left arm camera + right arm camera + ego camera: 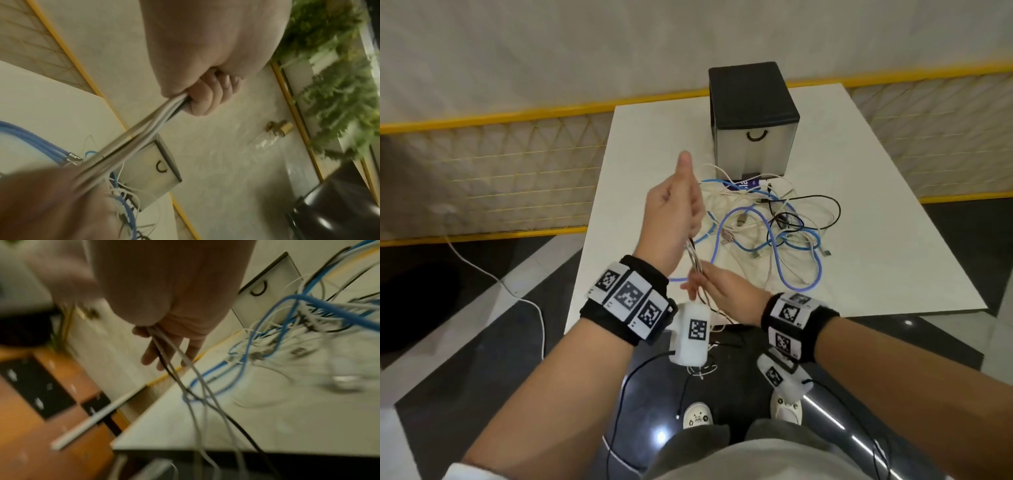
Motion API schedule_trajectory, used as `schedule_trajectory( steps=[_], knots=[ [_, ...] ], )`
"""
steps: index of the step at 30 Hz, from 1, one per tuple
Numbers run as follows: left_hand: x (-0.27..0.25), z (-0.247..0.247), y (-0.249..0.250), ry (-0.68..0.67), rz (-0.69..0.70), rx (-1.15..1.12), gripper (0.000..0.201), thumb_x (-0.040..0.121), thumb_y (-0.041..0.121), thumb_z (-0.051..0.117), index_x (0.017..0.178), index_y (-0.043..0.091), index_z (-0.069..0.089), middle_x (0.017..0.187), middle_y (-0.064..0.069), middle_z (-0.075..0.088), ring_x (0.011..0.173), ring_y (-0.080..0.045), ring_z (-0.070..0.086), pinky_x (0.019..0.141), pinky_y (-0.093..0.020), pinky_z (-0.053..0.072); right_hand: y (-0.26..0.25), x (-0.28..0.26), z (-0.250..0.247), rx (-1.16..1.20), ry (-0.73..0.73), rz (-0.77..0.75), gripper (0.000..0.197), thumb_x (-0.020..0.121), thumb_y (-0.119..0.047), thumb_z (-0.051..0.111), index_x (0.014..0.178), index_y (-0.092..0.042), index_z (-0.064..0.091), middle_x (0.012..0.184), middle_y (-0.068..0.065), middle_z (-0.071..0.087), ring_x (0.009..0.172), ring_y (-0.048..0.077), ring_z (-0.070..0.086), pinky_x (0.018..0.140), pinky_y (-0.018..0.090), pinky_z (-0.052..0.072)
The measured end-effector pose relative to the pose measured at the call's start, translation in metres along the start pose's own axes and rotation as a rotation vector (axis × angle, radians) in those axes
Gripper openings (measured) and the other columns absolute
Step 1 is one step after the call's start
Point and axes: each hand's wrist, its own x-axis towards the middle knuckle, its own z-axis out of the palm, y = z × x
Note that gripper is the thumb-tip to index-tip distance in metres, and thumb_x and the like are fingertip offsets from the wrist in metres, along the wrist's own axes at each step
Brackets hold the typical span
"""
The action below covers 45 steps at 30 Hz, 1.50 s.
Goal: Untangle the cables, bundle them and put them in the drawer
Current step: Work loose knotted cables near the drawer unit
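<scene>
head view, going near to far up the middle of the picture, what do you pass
right hand → left hand, both holding the strands → tangled cable pile on the white table → drawer box → yellow-edged mesh barrier

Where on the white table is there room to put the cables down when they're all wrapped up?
The table is bare to the right of the cable pile, out to its right edge, and in a strip to the left of the drawer box. The near right corner is bare too. It is crowded in the middle, in front of the drawer box, where blue, white and black cables tangle.
</scene>
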Motion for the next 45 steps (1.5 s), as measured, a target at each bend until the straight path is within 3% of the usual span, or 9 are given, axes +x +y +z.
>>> schedule_trajectory(
  steps=[4,8,12,17,22,30,34,39,45],
  knots=[
    [0.003,-0.010,0.001,0.009,0.062,0.005,0.045,0.108,0.036,0.033,0.079,0.019,0.062,0.051,0.009,0.025,0.044,-0.010,0.017,0.041,-0.021,0.016,0.040,-0.013,-0.003,-0.244,-0.194,0.155,0.028,0.104,-0.028,0.033,0.109,-0.014,0.056,0.108,0.005,0.060,0.102,0.025,0.058,0.097,0.041,0.044],
    [0.011,-0.022,-0.004,-0.013,0.122,0.120,0.027,0.108,0.031,0.033,0.117,0.028,0.059,0.061,0.005,0.033,0.048,-0.011,0.021,0.043,-0.024,0.018,0.053,-0.017,-0.039,-0.638,-0.343,0.153,0.040,0.096,-0.034,0.050,0.133,-0.019,0.048,0.138,0.000,0.043,0.121,0.021,0.049,0.102,0.040,0.041],
    [0.013,-0.022,-0.011,0.026,0.018,0.110,0.048,0.105,0.045,0.035,0.071,0.019,0.054,0.057,0.003,0.026,0.050,-0.014,0.017,0.045,-0.027,0.013,0.051,-0.011,-0.069,-1.047,-0.341,0.253,0.028,0.092,-0.017,0.051,0.119,-0.011,0.056,0.131,0.007,0.043,0.099,0.031,0.060,0.080,0.040,0.049],
    [0.015,-0.013,-0.018,0.030,-0.131,0.007,0.056,0.103,0.054,0.030,0.058,0.021,0.025,0.056,0.004,0.019,0.050,-0.012,0.011,0.039,-0.020,0.013,0.052,-0.005,-0.074,-1.470,-0.498,0.313,0.029,0.096,-0.020,0.052,0.123,-0.011,0.058,0.139,0.012,0.043,0.119,0.031,0.050,0.095,0.038,0.042],
    [0.024,-0.009,-0.021,0.085,-0.112,0.047,0.053,0.105,0.046,0.035,0.060,0.019,0.040,0.052,0.007,0.025,0.046,-0.010,0.018,0.040,-0.021,0.017,0.054,-0.001,-0.091,-1.246,-0.277,0.272,0.021,0.096,-0.012,0.046,0.112,-0.011,0.059,0.118,0.009,0.054,0.102,0.029,0.060,0.082,0.037,0.048],
    [0.047,0.022,-0.031,0.103,-0.016,0.260,0.029,0.084,0.043,0.074,0.100,0.021,0.064,0.060,0.011,0.043,0.050,-0.006,0.041,0.051,-0.019,0.036,0.008,0.023,-0.118,-0.156,0.360,0.151,0.026,0.102,-0.030,0.040,0.098,-0.011,0.057,0.080,0.008,0.068,0.051,0.025,0.066,0.052,0.033,0.051],
    [0.063,0.047,-0.034,0.093,0.048,0.366,0.031,0.089,0.040,0.070,0.094,0.009,0.063,0.074,0.003,0.060,0.069,-0.013,0.056,0.068,-0.024,0.046,-0.011,0.026,-0.121,0.007,0.366,0.048,0.022,0.101,-0.022,0.043,0.099,-0.006,0.058,0.066,0.007,0.063,0.056,0.023,0.069,0.052,0.032,0.054],
    [0.079,0.050,-0.018,0.273,0.223,0.411,0.030,0.105,0.029,0.043,0.082,0.012,0.053,0.067,0.005,0.051,0.062,-0.010,0.046,0.062,-0.025,0.035,0.006,0.019,-0.118,0.108,0.194,0.151,0.020,0.102,-0.021,0.039,0.094,-0.008,0.051,0.084,0.005,0.062,0.070,0.026,0.072,0.057,0.034,0.054],
    [0.098,0.031,0.028,0.336,0.199,0.011,0.036,0.106,0.027,0.039,0.072,0.018,0.039,0.056,0.004,0.037,0.053,-0.011,0.040,0.053,-0.023,0.036,0.055,-0.002,-0.122,0.114,0.117,0.357,0.031,0.103,-0.030,0.031,0.085,-0.014,0.050,0.083,0.008,0.056,0.083,0.022,0.069,0.062,0.038,0.056]
  ],
)
